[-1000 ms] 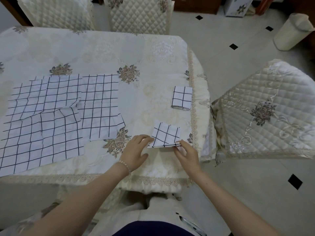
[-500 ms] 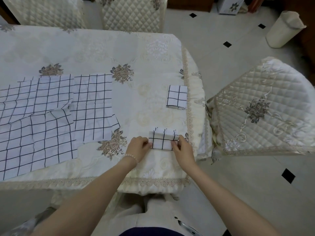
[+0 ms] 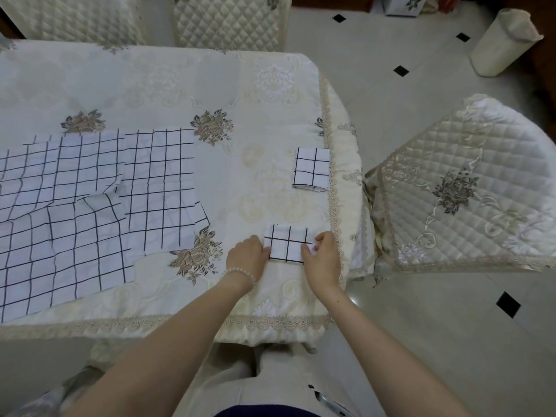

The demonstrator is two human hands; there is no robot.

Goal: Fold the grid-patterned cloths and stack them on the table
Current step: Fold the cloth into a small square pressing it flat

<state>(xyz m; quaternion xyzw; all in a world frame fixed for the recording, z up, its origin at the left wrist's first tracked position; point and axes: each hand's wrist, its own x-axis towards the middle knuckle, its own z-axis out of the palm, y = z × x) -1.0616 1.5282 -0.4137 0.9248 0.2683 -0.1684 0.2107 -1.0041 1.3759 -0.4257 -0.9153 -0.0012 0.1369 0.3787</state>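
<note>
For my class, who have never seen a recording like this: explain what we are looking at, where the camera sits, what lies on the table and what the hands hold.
There is no machine here. A person wears a wide-angle camera on the head, so the one view looks down over their own arms. The left hand and right hand grip the two sides of a small folded cloth with a grid pattern, which lies on the table near its right edge. Further back sits another folded cloth, apart from the first. To the left, several unfolded grid cloths lie spread flat and overlapping. Quilted chairs stand around the table.
</note>
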